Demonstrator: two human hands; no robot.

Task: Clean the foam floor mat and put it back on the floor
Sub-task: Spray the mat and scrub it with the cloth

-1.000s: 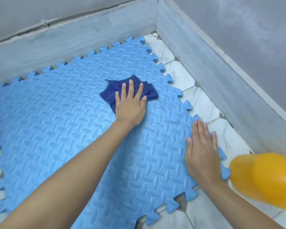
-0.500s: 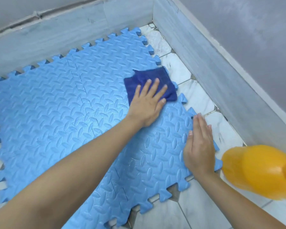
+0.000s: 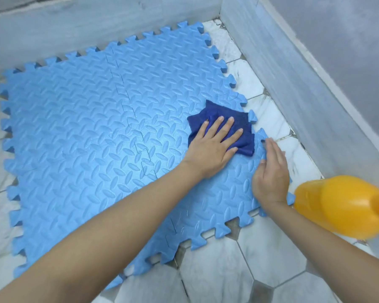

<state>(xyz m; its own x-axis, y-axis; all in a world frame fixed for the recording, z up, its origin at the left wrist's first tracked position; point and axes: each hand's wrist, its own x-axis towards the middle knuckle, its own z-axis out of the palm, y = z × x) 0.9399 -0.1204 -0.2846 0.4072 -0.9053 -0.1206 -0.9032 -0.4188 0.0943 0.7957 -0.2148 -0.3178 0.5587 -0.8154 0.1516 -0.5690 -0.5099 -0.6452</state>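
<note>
The floor (image 3: 239, 270) fills the bottom of the view, pale hexagon tiles running into a corner where two grey walls (image 3: 315, 88) meet. Spread flat on it lies the foam floor mat (image 3: 92, 136), light blue, made of interlocking tiles with toothed edges, close along the far wall and just short of the right-hand one. It lies flat, I'd say, so a wipe can press straight down without the foam buckling.

At the right edge sits a yellow bottle (image 3: 346, 206), lying near the mat's near-right corner; likely the cleaner, parked within reach.

Now the hands. The left hand (image 3: 214, 147) is flat, fingers spread, palm pressing a dark blue cloth (image 3: 243, 127) onto the mat near its right edge; no clenched grip here, just an open palm pinning the cloth so it drags across the texture. The right hand (image 3: 271, 173) lies open too, grasping nothing, fingers flat along the toothed right border, probably to anchor that edge so the light foam does not slide or curl.

The wiping is underway, by the look of it.
</note>
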